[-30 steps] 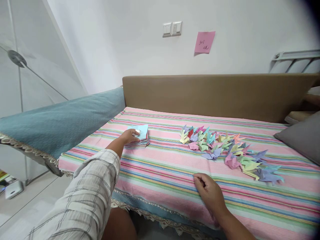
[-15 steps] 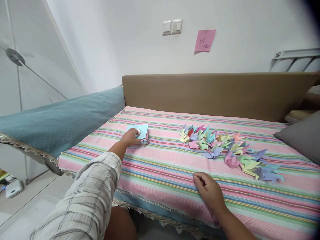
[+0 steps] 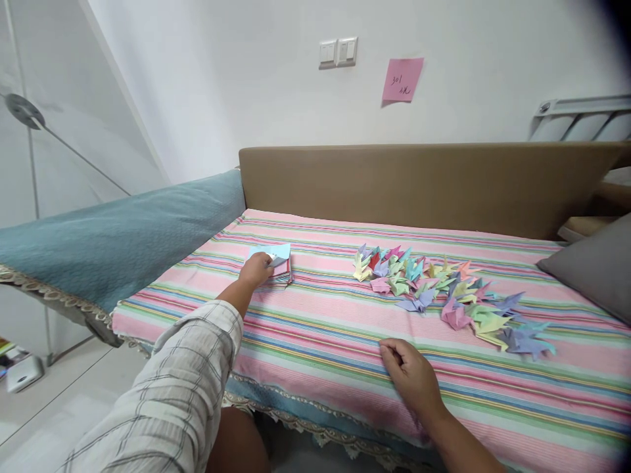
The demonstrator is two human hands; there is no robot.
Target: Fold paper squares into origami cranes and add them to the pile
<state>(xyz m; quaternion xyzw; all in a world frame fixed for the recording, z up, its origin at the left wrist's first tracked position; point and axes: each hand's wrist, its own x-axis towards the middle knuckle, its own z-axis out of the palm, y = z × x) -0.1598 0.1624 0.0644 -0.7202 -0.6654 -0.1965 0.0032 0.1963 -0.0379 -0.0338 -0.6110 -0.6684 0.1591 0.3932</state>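
On paper stack (image 3: 282, 278), left hand (image 3: 256, 270) pinches blue sheet (image 3: 282, 250).

The left hand (image 3: 257, 268) covers the near left part of the stack (image 3: 282, 278), and most of its fingers are hidden from view; the white bit (image 3: 271, 256) beside them is too small and covered to identify. The curled fingers of the right hand (image 3: 413, 378) hide its palm. Beyond that hand, the cranes (image 3: 456, 314) overlap, hiding parts of one another. The lower marks on the note (image 3: 403, 80) above are too small to read surely. Left of the left hand, the floor items (image 3: 23, 374) are blurred and cut off by the edge. Right of the right hand, the edge cuts the cushion (image 3: 594, 266).
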